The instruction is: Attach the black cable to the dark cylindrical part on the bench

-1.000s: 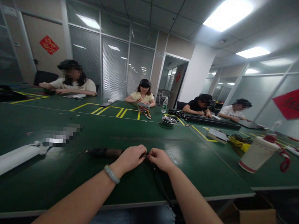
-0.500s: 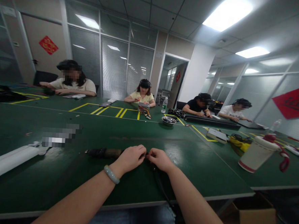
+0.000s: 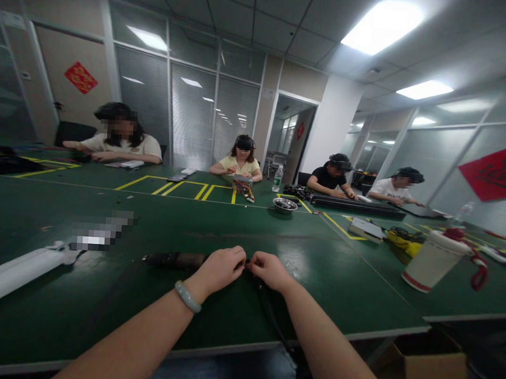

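A dark, long electric screwdriver point(image 3: 175, 260) lies on the green table, its tip pointing left. My left hand point(image 3: 223, 269) is closed around its rear end, with a pale bangle on the wrist. Close beside it, the fingers of my right hand point(image 3: 269, 272) pinch the end of a black cable point(image 3: 270, 312), which runs down over the table's front edge. The fingertips of both hands nearly meet, and the joint between screwdriver and cable is mostly hidden by them.
A white device with a long arm point(image 3: 20, 275) lies at the left. Ahead stand a metal bowl point(image 3: 284, 206) and a water bottle point(image 3: 278, 179). A large cup point(image 3: 432, 262) is at the right, near a flat box point(image 3: 365, 229). Several people sit across the table.
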A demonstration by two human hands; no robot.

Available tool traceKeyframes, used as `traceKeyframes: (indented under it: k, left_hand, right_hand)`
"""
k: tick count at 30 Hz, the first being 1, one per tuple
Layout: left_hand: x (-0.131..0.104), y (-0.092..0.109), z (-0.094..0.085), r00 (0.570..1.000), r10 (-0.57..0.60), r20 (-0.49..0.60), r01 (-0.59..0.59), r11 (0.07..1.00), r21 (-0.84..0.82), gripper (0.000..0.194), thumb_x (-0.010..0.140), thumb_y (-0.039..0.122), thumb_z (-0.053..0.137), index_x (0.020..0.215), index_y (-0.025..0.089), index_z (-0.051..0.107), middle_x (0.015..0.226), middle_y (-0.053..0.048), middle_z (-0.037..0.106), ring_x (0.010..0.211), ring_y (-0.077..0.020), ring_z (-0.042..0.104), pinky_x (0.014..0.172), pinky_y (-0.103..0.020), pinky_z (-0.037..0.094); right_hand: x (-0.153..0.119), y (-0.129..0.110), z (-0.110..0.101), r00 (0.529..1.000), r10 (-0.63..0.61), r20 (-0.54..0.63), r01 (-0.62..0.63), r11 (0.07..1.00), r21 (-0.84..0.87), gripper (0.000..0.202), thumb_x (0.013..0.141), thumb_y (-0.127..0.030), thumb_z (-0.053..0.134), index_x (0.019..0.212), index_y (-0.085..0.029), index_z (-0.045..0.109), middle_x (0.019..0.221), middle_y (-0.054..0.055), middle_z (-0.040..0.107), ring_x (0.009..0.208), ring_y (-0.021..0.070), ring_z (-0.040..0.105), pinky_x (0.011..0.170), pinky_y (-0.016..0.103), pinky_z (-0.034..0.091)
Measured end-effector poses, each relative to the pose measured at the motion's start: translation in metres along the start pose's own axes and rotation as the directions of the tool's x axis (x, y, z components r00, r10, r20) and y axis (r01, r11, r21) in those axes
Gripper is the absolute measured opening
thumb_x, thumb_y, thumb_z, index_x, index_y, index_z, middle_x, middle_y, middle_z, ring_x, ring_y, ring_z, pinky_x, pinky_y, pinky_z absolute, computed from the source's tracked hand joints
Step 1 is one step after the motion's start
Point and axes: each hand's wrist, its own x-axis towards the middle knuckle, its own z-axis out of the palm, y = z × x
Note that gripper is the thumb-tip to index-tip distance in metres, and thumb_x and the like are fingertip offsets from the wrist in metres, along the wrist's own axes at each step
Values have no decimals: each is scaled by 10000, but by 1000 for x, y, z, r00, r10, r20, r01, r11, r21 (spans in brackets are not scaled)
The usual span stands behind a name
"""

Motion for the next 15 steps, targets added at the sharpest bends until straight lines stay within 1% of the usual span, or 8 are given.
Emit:
traceKeyframes:
  k: [6, 10, 15]
  left_hand:
    - [0, 1, 0, 1000, -4, -10, 5, 999, 37, 30, 859, 202, 549, 886, 203, 564, 921, -30, 590, 854, -171, 576, 746, -285, 425]
    - [0, 4, -3, 1000, 3, -22, -2, 999, 43, 24, 859, 207, 551, 875, 196, 566, 923, -37, 595, 857, -179, 565, 743, -299, 425]
    - [0, 7, -8, 1000, -2, -22, 3, 997, 74, 38, 855, 222, 568, 865, 187, 577, 919, -44, 599, 878, -188, 562, 776, -318, 421]
  right_hand:
    - [-1, -1, -1, 1000, 7, -4, -7, 1000, -10, 144, 829, -322, 616, 804, -180, 615, 662, -30, 597, 596, 109, 516, 546, 203, 367]
    - [-1, -2, -1, 1000, 17, 2, -17, 1000, 5, 136, 823, -314, 618, 802, -180, 613, 664, -31, 599, 597, 109, 519, 546, 203, 373]
    - [0, -3, -1, 1000, 17, -9, -17, 1000, 13, 130, 815, -303, 622, 777, -180, 604, 655, -33, 594, 602, 108, 521, 563, 203, 387]
